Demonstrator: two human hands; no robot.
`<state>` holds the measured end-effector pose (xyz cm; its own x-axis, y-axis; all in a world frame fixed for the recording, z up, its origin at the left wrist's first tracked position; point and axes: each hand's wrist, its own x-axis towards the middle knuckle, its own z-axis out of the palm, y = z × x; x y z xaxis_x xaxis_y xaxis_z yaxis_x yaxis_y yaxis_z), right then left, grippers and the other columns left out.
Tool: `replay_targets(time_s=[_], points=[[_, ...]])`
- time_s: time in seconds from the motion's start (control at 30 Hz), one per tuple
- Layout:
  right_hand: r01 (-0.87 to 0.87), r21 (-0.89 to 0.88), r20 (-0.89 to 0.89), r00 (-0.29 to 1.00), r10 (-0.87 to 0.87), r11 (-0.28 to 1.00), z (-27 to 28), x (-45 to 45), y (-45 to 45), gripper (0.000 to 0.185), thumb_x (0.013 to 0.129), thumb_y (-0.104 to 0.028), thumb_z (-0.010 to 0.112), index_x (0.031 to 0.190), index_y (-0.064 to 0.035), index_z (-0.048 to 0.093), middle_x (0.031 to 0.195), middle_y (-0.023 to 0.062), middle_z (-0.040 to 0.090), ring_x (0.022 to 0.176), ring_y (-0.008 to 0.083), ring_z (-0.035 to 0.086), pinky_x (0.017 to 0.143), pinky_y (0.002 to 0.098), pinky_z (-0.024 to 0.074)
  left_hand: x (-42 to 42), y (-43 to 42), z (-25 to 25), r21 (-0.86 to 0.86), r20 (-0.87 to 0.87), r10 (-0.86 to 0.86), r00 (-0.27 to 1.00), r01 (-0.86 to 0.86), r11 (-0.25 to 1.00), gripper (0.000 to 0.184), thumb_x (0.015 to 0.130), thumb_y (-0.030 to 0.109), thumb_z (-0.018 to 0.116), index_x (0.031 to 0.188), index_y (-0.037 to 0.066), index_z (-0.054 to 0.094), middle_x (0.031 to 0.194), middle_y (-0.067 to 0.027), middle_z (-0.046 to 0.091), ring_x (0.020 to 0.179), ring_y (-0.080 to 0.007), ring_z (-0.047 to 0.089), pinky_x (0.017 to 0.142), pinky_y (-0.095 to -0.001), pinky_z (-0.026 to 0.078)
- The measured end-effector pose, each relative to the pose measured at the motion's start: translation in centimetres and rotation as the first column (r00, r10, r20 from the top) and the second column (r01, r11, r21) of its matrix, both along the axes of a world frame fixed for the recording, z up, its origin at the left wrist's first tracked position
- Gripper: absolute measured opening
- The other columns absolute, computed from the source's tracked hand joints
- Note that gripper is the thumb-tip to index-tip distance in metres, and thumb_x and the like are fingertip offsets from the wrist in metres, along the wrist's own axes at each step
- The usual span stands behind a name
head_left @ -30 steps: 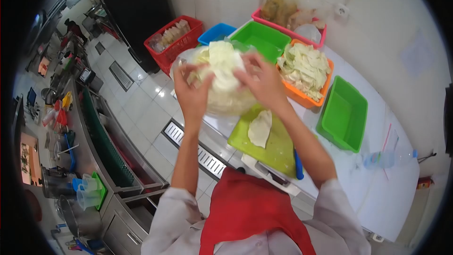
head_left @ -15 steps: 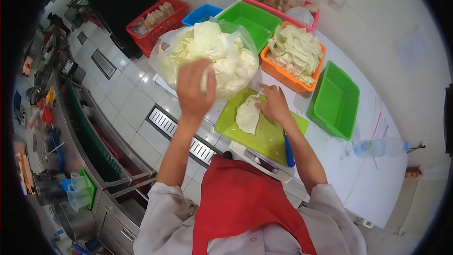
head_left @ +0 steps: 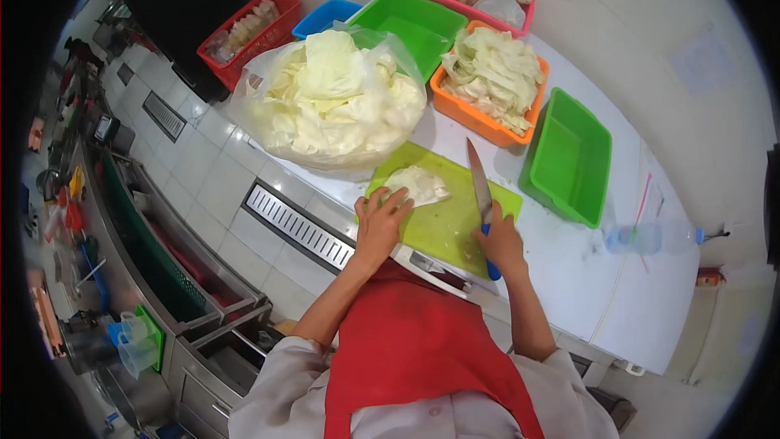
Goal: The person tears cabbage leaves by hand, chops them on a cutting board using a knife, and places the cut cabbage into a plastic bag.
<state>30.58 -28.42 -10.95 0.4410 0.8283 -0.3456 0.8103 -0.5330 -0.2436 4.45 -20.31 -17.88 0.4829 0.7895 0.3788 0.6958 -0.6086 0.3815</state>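
Observation:
On the lime-green cutting board [head_left: 443,232] lies a pale cabbage piece [head_left: 421,184], turned sideways. My left hand [head_left: 380,223] is at its near left edge, fingers apart, the fingertips touching or just over it. My right hand [head_left: 502,240] is wrapped around the blue handle of a kitchen knife [head_left: 479,179]. The blade points away from me across the board's right part, apart from the cabbage piece. Beyond the board on the left stands a large clear plastic bag [head_left: 260,118] full of cabbage leaves [head_left: 333,73].
An orange basin [head_left: 479,123] holds more cabbage leaves. Green basins [head_left: 566,158] stand to its right and behind it. A pink tray [head_left: 463,8] with bagged food, a blue basin [head_left: 325,18] and a red crate [head_left: 288,12] are farther back. A plastic bottle [head_left: 638,237] lies at right.
My left hand has come from the bag down to the cabbage piece. My right hand has let go of that piece and taken up the knife. The piece has turned sideways.

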Motion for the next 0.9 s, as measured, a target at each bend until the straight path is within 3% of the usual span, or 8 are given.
replay_targets(time_s=[0.03, 0.1, 0.2, 0.3, 0.33, 0.43, 0.87, 0.9], points=[[-0.011, -0.002, 0.006, 1.0, 0.011, 1.0, -1.1, 0.7, -0.9, 0.059, 0.093, -0.025, 0.076, 0.143, -0.0046, 0.054, 0.143, 0.0321, 0.055, 0.115, 0.0518, 0.066, 0.099, 0.0547, 0.0562, 0.0, 0.0, -0.2, -0.007, -0.017, -0.01, 1.0, 0.01, 1.0, 0.046, 0.085, 0.002, 0.07, 0.129, 0.016, 0.075, 0.144, -0.0048, 0.063, 0.133, -0.0315, 0.054, 0.106, -0.0565, 0.037], [-0.032, 0.217, -0.016, 0.999, 0.037, 0.976, -2.7, 1.8, -2.9, 0.047, 0.096, -0.019, 0.072, 0.137, -0.0023, 0.056, 0.119, 0.0321, 0.065, 0.107, 0.052, 0.067, 0.088, 0.0571, 0.0559, 0.2, -0.6, 0.1, -0.034, 0.001, -0.003, 1.0, 0.003, 0.999, 0.048, 0.085, 0.003, 0.071, 0.131, 0.016, 0.073, 0.145, -0.0065, 0.062, 0.134, -0.0313, 0.054, 0.106, -0.0566, 0.037], [-0.031, 0.42, -0.156, 0.982, 0.106, 0.907, 2.9, 0.4, -4.8, 0.036, 0.099, -0.014, 0.066, 0.132, -0.002, 0.057, 0.101, 0.0339, 0.067, 0.096, 0.0524, 0.068, 0.08, 0.0591, 0.054, 0.4, -1.3, 0.1, -0.075, 0.034, 0.013, 0.999, -0.01, 0.997, 0.052, 0.085, 0.004, 0.071, 0.135, 0.014, 0.07, 0.147, -0.0103, 0.06, 0.138, -0.0315, 0.053, 0.109, -0.0577, 0.037], [-0.138, 0.243, -0.234, 0.952, 0.196, 0.96, 5.4, -2.2, -5.1, 0.027, 0.098, -0.008, 0.062, 0.123, -0.0026, 0.056, 0.098, 0.0329, 0.068, 0.088, 0.0541, 0.068, 0.074, 0.0617, 0.0515, 0.4, -1.9, -0.3, -0.088, 0.057, 0.036, 0.998, -0.031, 0.996, 0.055, 0.083, 0.005, 0.072, 0.137, 0.014, 0.069, 0.149, -0.0123, 0.058, 0.141, -0.0318, 0.052, 0.112, -0.0582, 0.037], [-0.315, 0.292, -0.116, 0.925, 0.361, 0.903, 4.9, -2.6, -4.7, 0.016, 0.1, -0.007, 0.058, 0.113, -0.0034, 0.051, 0.095, 0.03, 0.069, 0.078, 0.0534, 0.068, 0.069, 0.0618, 0.0525, 0.4, -2.0, -0.4, -0.072, 0.066, 0.043, 0.997, -0.038, 0.997, 0.057, 0.082, 0.004, 0.073, 0.137, 0.014, 0.069, 0.149, -0.0122, 0.058, 0.141, -0.0318, 0.053, 0.114, -0.0577, 0.037], [-0.44, 0.15, -0.031, 0.893, 0.449, 0.885, 2.3, -3.3, -2.1, 0.014, 0.102, -0.011, 0.055, 0.111, -0.0038, 0.047, 0.092, 0.0281, 0.069, 0.078, 0.0517, 0.069, 0.069, 0.0611, 0.0542, 0.5, -2.4, -0.3, -0.099, 0.049, 0.056, 0.997, -0.051, 0.994, 0.055, 0.084, 0.006, 0.074, 0.138, 0.014, 0.069, 0.149, -0.0122, 0.058, 0.144, -0.0317, 0.051, 0.118, -0.061, 0.033], [-0.451, 0.097, 0.063, 0.892, 0.447, 0.887, -3.1, -2.9, 0.7, 0.012, 0.104, -0.014, 0.05, 0.112, -0.0053, 0.047, 0.079, 0.0259, 0.07, 0.071, 0.0516, 0.069, 0.064, 0.0639, 0.0543, 1.1, -2.5, -0.3, -0.049, -0.015, 0.092, 0.996, -0.093, 0.994, 0.057, 0.082, 0.009, 0.075, 0.138, 0.015, 0.069, 0.148, -0.0106, 0.058, 0.142, -0.029, 0.051, 0.109, -0.061, 0.034], [-0.452, 0.096, 0.032, 0.892, 0.451, 0.887, -3.2, -2.6, 0.5, 0.014, 0.105, -0.015, 0.05, 0.114, -0.0049, 0.048, 0.079, 0.0308, 0.069, 0.073, 0.0543, 0.069, 0.065, 0.0655, 0.0538, 1.2, -2.4, -0.2, -0.041, -0.019, 0.106, 0.994, -0.106, 0.993, 0.056, 0.082, 0.01, 0.076, 0.137, 0.015, 0.069, 0.147, -0.0103, 0.058, 0.141, -0.029, 0.052, 0.109, -0.0607, 0.035]])
